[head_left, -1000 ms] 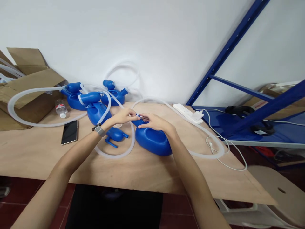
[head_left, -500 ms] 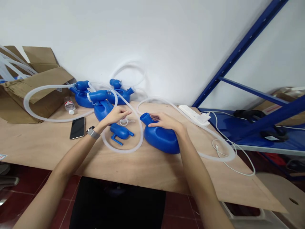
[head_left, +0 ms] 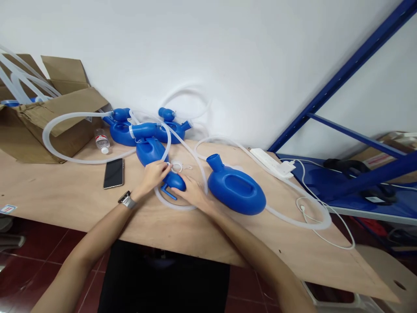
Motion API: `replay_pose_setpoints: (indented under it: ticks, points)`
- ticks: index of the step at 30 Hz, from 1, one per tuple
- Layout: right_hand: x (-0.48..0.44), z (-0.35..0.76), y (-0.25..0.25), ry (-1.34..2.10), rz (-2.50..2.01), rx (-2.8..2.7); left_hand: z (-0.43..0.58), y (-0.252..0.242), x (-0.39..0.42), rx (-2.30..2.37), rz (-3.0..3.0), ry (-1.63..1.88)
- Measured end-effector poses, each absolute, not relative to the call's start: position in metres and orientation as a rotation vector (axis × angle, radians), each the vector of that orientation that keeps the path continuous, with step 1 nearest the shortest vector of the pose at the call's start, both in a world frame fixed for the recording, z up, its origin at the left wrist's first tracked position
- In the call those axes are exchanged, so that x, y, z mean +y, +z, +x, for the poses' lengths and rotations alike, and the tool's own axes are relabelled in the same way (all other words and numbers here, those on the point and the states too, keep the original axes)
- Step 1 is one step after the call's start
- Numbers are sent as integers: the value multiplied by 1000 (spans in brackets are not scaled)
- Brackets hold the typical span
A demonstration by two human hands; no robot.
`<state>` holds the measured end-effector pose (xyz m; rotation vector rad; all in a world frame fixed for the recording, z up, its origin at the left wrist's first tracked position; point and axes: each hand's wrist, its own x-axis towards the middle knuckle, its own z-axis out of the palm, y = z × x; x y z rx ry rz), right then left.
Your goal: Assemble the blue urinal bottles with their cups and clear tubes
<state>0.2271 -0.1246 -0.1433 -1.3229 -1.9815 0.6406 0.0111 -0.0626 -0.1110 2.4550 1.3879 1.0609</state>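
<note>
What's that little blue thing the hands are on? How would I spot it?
On the wooden table, find the big blue jug near the middle. Just left of it, inside a loop of clear tube, lies the small blue piece, between the left hand and right hand. It is far smaller than the other jugs and has a short peg sticking out.

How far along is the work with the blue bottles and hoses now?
Done, it seems: the bottles at the back carry hoses. In hand: the left hand and the right hand touch the small blue fitting. Left to do: the near bottle has a bare open neck, without a hose.
</note>
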Motion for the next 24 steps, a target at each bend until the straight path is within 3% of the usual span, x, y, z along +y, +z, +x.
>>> replay_pose_setpoints:
  ticks: [6,16,24]
  points:
    - [-145,270,-150,552,-1110,-1840,29,-120,-81,1049,2136,1354]
    - [-165,267,-153,541,-1023,-1803,52,-127,-110,874,1586,1301]
    - [-168,271,-159,669,-1040,-1737,59,-146,-116,577,1640,1094]
